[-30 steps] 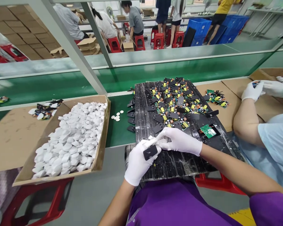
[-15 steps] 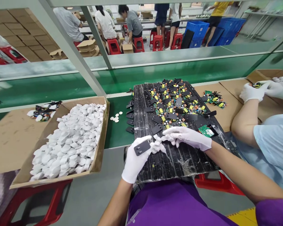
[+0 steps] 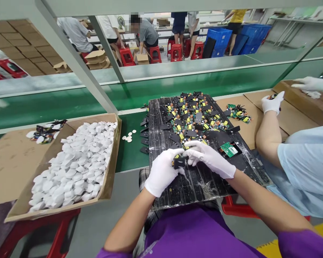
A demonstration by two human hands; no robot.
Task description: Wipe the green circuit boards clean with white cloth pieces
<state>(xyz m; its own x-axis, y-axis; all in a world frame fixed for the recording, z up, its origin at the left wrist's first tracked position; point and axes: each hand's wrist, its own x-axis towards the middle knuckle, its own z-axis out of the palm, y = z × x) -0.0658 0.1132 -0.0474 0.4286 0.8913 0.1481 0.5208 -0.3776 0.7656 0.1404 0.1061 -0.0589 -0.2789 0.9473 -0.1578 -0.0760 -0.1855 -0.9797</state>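
Note:
My gloved left hand (image 3: 163, 172) is closed around a small circuit board with a black plate (image 3: 179, 163), held low over the black board's near part. My gloved right hand (image 3: 208, 158) reaches in from the right, its fingers bent together at the plate's right edge. Whatever lies between those fingertips is hidden. A bit of white padding (image 3: 181, 171) shows under the held piece; the rest of it is covered by my hands. Beyond them, many similar circuit boards (image 3: 190, 120) with black plates and yellow parts are heaped on the black board (image 3: 157, 134).
A cardboard tray (image 3: 113, 157) of white pads stands at the left. A few white discs (image 3: 128, 137) lie on the green bench (image 3: 134, 157). One green circuit board (image 3: 230, 149) rests near my right wrist. A co-worker's gloved hand (image 3: 272, 104) works at the right, above cardboard.
My left hand has turned the black-plated circuit board and brought it right, over the white padding. My right fingers have left the padding and come to the board. The co-worker's hands have separated.

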